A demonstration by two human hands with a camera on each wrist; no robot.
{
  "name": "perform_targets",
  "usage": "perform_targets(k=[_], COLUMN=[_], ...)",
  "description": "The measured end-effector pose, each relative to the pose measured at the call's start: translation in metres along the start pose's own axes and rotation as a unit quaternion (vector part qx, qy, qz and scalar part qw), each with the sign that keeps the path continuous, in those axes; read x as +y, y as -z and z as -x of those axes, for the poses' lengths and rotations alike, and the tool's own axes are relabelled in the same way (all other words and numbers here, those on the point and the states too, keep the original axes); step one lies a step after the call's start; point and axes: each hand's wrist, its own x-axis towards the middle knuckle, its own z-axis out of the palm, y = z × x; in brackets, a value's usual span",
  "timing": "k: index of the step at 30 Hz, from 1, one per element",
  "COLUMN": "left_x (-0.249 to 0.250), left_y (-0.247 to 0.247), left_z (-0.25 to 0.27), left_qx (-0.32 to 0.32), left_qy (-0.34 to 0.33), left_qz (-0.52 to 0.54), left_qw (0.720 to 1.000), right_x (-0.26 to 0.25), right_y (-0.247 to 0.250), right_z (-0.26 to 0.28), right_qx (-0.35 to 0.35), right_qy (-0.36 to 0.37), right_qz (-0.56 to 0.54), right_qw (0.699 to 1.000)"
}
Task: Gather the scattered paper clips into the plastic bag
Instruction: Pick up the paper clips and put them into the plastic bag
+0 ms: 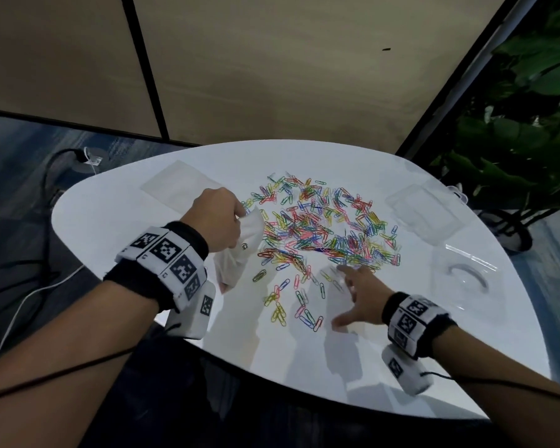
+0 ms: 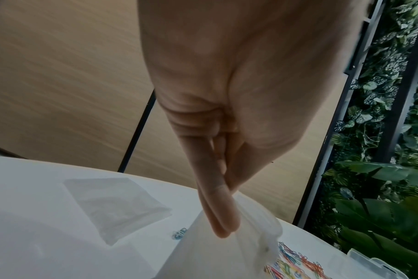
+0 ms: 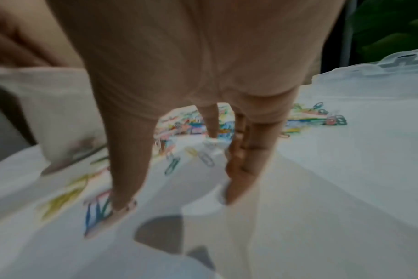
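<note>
From the head view, coloured paper clips (image 1: 320, 227) lie scattered across the middle of the white tabletop (image 1: 110, 221). The left hand (image 1: 219, 218) pinches the rim of a milky plastic bag (image 1: 240, 253) at the left edge of the pile. The right hand (image 1: 358, 295) is spread, fingers straight, resting among the nearer clips. A clear box (image 1: 424, 211) sits to the right.

The left wrist view shows fingers (image 2: 217, 213) and thumb pressed together on the bag's edge (image 2: 227, 254), with clips (image 2: 294, 262) beyond.

The right wrist view is blurred: straight fingers (image 3: 239, 169) reach down to the tabletop among clips (image 3: 191, 128), holding nothing.
</note>
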Motion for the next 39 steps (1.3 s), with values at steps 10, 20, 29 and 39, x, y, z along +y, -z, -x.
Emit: perform_targets(k=[10,20,29,39], left_x=[-0.013,-0.016,-0.016,-0.010], left_y=[0.006,0.008,0.006,0.006], left_z=[0.006,0.003,0.003,0.005], left_qx=[-0.008,-0.021,-0.028,-0.033], left_qy=[0.001,-0.016,-0.021,-0.029], left_qz=[0.000,-0.009,-0.018,-0.022], left_qw=[1.000,1.000,0.999,0.999], right_x=[-0.041,-0.071,-0.078,-0.048], right_y=[-0.033,-0.010,-0.031,0.035], right_z=[-0.016,-0.051,-0.061,-0.048], right_qx=[0.081,0.143,0.164,0.151], right_qy=[0.083,0.137,0.185,-0.030], right_qz=[-0.077,0.007,0.187,-0.312], right_qw=[0.990,0.980,0.951,0.937])
